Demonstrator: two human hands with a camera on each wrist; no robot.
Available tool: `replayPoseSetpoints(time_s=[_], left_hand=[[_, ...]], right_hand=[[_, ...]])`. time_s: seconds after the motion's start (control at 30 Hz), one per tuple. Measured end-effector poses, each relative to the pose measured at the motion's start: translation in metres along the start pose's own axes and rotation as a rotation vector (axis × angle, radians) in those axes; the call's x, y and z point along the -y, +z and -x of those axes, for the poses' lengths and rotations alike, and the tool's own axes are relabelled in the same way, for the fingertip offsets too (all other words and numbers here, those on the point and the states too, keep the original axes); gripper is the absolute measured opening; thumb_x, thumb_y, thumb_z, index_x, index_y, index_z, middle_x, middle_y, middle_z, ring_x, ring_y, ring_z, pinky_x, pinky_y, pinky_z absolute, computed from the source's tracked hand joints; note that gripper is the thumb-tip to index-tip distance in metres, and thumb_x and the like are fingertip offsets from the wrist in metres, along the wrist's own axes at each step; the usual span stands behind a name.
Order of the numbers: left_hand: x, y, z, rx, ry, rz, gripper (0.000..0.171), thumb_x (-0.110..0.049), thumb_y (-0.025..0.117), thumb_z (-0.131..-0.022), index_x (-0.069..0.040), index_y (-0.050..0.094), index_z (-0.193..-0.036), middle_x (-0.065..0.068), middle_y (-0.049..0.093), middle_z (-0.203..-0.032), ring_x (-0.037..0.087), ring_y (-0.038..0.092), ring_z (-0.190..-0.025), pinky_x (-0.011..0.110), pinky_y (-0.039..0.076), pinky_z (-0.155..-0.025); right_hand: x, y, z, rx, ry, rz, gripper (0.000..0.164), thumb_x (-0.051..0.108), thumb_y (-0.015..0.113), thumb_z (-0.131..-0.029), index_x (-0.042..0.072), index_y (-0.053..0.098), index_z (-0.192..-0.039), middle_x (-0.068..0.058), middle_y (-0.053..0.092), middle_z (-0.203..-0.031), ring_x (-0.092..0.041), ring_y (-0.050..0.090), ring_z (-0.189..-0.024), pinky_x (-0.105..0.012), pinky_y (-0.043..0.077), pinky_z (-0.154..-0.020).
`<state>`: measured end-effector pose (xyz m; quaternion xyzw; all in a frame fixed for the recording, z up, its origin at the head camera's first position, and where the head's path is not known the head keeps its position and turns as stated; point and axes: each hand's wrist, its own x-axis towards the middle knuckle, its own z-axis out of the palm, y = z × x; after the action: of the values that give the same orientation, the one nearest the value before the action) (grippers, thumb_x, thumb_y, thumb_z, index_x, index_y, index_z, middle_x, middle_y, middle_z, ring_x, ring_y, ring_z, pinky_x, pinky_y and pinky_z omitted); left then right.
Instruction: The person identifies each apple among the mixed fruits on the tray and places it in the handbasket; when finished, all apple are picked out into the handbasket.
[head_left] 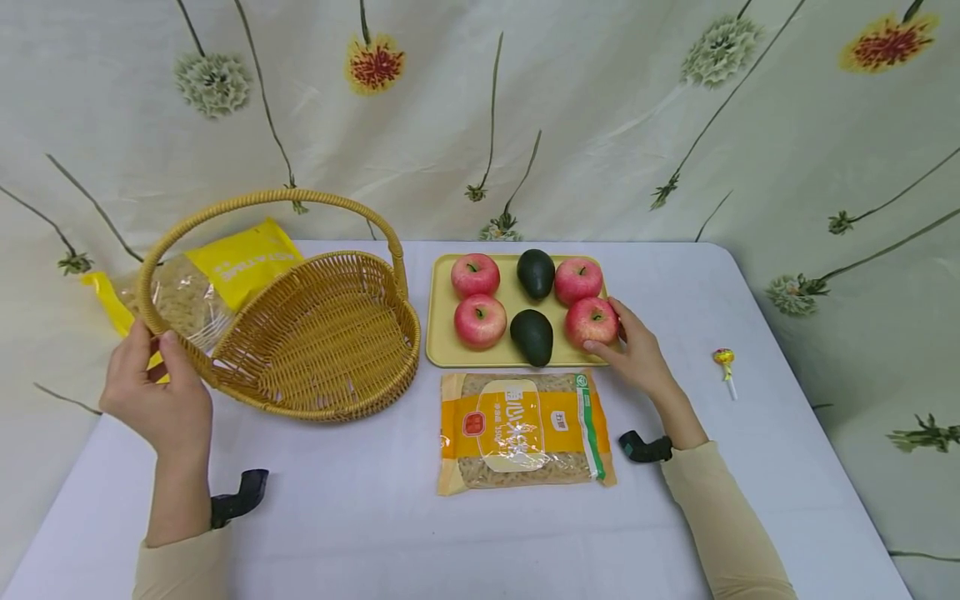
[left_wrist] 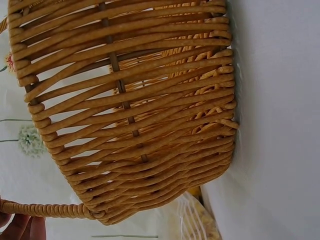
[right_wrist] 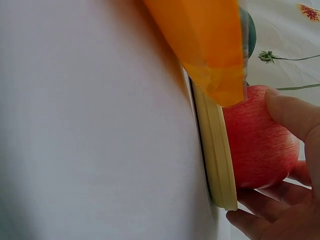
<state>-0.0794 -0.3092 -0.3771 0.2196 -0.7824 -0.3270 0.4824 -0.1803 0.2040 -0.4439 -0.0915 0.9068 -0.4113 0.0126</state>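
Observation:
My left hand [head_left: 161, 392] pinches the handle [head_left: 153, 312] of a brown wicker basket [head_left: 330, 408] between thumb and fingers, low on its left side. Nothing lies inside the basket. In the left wrist view, fingertips [left_wrist: 30, 227] show at the handle beside the woven wall. My right hand [head_left: 637, 350] grips a red apple [head_left: 592, 323] at the front right corner of a yellow tray [head_left: 491, 358], thumb in front and fingers round the far right side. In the right wrist view the apple [right_wrist: 260, 140] sits at the tray's rim [right_wrist: 215, 150].
The tray also bears several other apples [head_left: 480, 322] and two dark avocados [head_left: 532, 337]. In front of it lies an orange pasta bag [head_left: 517, 429]. A yellow pasta bag [head_left: 243, 262] lies behind the basket. A lollipop [head_left: 724, 358] lies at the right.

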Motion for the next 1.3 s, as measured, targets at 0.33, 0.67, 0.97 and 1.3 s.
replayPoseSetpoints(time_s=[0.33,0.67,0.97,1.3], left_hand=[[0.000,0.003,-0.002,-0.011,-0.028,-0.024,0.030,-0.031,0.053,-0.099,-0.030,0.067,-0.125,0.005,0.071,-0.115,-0.016,0.051,-0.093,0.003,0.043,-0.076],[0.003,0.001,-0.002,0.002,0.024,-0.012,0.032,-0.031,0.052,-0.100,-0.029,0.065,-0.128,0.008,0.070,-0.115,-0.018,0.049,-0.094,0.002,0.042,-0.074],[-0.009,0.000,-0.001,-0.018,-0.018,-0.025,0.031,-0.025,0.053,-0.099,-0.021,0.067,-0.126,0.010,0.070,-0.114,-0.018,0.048,-0.092,0.002,0.041,-0.076],[0.000,0.002,-0.002,-0.018,-0.024,-0.014,0.030,-0.027,0.053,-0.098,-0.023,0.069,-0.124,0.009,0.071,-0.112,-0.016,0.051,-0.091,0.002,0.043,-0.075]], right_hand=[[0.000,0.001,0.000,-0.019,0.010,-0.015,0.082,0.025,0.074,-0.086,0.002,0.029,-0.151,-0.021,0.037,-0.152,-0.039,0.041,-0.135,-0.055,0.034,-0.111],[-0.001,0.000,-0.002,-0.021,0.021,-0.037,0.081,0.025,0.075,-0.085,0.003,0.032,-0.150,-0.021,0.039,-0.150,-0.040,0.043,-0.133,-0.055,0.037,-0.109],[-0.002,-0.001,-0.001,-0.029,0.011,-0.046,0.080,0.025,0.076,-0.085,0.004,0.033,-0.149,-0.021,0.042,-0.148,-0.041,0.047,-0.129,-0.054,0.042,-0.105],[0.008,-0.016,0.004,-0.084,-0.044,-0.040,0.076,0.020,0.076,-0.085,0.001,0.035,-0.147,-0.021,0.046,-0.145,-0.039,0.051,-0.125,-0.052,0.046,-0.101]])
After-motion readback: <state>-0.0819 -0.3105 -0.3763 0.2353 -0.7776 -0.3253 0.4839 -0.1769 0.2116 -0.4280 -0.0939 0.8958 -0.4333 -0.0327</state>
